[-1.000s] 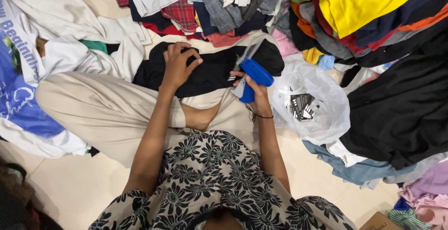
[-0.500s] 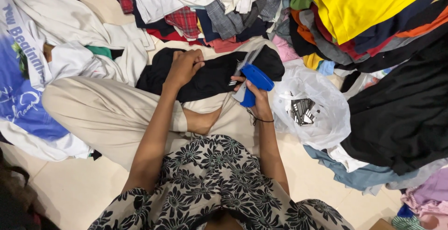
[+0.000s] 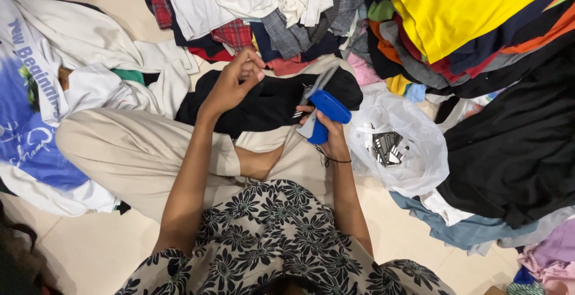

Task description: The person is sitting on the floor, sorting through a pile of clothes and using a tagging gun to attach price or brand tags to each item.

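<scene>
Nearest the camera, the person's floral top (image 3: pixel 269 241) fills the bottom of the view, with beige trousers (image 3: pixel 132 157) folded across the lap just above it. Beyond the knees lies a black garment (image 3: pixel 269 100), spread flat; everything else is placed from it.

The right hand (image 3: pixel 329 136) is at the black garment's right end, fingers wrapped tight around the blue handle of a tagging gun (image 3: pixel 323 112), whose grey nose points up and over the cloth. The left hand (image 3: pixel 233 82) is raised over the garment's left half, fingers drawn together in a pinch; whether it holds something tiny or just a fold of cloth cannot be told.

Right of the black garment, just beside the gun hand, sits a clear plastic bag (image 3: pixel 398 145) with small dark tags inside. Left of it sprawl white and blue shirts (image 3: pixel 42 109). Behind it rises a heap of mixed clothes (image 3: pixel 269 7), and a yellow shirt (image 3: pixel 455 7) tops the pile to the far right. Bare floor (image 3: pixel 90 253) shows at the near left, beside the trousers.
</scene>
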